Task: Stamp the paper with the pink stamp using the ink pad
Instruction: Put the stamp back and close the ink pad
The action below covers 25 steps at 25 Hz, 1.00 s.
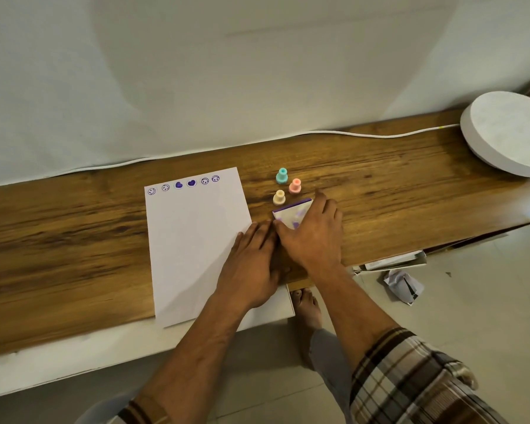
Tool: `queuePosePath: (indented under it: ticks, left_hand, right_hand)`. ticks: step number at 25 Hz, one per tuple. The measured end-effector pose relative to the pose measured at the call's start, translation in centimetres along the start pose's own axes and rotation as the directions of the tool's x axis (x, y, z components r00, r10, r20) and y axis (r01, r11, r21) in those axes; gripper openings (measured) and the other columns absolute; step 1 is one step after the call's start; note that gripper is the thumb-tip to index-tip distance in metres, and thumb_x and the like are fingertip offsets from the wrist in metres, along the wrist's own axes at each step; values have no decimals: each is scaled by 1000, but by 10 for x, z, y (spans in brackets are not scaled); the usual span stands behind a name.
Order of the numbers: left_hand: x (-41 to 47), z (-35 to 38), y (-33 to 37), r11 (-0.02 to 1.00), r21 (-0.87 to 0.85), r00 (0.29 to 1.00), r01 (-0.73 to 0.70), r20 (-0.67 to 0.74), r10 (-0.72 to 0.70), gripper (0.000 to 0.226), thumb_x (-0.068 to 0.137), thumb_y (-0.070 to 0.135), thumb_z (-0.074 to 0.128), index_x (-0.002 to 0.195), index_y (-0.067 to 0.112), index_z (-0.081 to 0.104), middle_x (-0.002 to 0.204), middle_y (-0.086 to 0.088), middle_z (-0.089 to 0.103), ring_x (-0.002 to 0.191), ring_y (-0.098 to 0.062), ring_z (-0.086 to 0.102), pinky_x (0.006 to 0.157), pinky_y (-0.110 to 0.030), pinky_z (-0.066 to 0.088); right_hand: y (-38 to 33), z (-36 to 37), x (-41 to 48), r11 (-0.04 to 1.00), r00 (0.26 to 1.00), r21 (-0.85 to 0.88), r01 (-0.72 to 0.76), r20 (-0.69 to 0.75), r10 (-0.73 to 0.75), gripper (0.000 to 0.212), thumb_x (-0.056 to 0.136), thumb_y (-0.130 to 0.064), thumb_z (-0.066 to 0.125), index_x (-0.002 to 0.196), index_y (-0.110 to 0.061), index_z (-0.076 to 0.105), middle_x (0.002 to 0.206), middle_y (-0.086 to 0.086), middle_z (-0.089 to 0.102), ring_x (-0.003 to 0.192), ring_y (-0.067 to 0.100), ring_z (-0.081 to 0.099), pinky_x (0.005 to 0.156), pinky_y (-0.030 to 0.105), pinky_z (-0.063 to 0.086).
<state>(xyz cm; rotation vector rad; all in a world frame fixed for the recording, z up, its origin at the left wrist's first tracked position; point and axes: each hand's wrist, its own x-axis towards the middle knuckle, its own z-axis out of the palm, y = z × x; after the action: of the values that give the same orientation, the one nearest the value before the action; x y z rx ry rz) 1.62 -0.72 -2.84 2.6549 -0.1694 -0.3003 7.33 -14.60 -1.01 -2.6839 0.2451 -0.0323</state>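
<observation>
A white sheet of paper (193, 240) lies on the wooden table, with a row of purple smiley and heart prints along its far edge. The pink stamp (295, 185) stands upright to the right of the paper, beside a teal stamp (281, 175) and a yellow stamp (279, 197). Just in front of them lies the ink pad (291, 213), its lid white with purple smudges. My right hand (314, 234) grips the pad across its right and near sides. My left hand (251, 264) rests flat on the paper's right edge, its fingertips touching the pad's near corner.
A round white disc (508, 133) sits at the table's far right, with a white cable (364, 134) running along the back edge. Crumpled paper (403, 286) and boxes lie on the floor to the right. A bare foot (308, 307) stands below the table edge.
</observation>
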Motion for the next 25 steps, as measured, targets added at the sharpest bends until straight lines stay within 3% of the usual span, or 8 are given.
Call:
queuePosePath:
  ticks: [17,25]
  left_hand:
    - [1,1,-4,1000,-1,1000,-21,-2,21,82,94,55,55,160,33,12,170,8,12,156,-20,6,122,-41,5]
    - [-1,-8,-13,998,54,1000,-26,5,26,79,95,55,51,160,33,12,170,8,9,156,-20,5,119,-37,-3]
  right_hand:
    - [0,9,4,996,1000,-79,-30,5,30,100,77,-73,70,149,-14,35,151,13,46,137,35,43,109,52,42]
    - [2,6,0,997,995,33,-68,69,66,110,83,-71,69,163,-20,14,163,14,33,147,38,32,117,56,35]
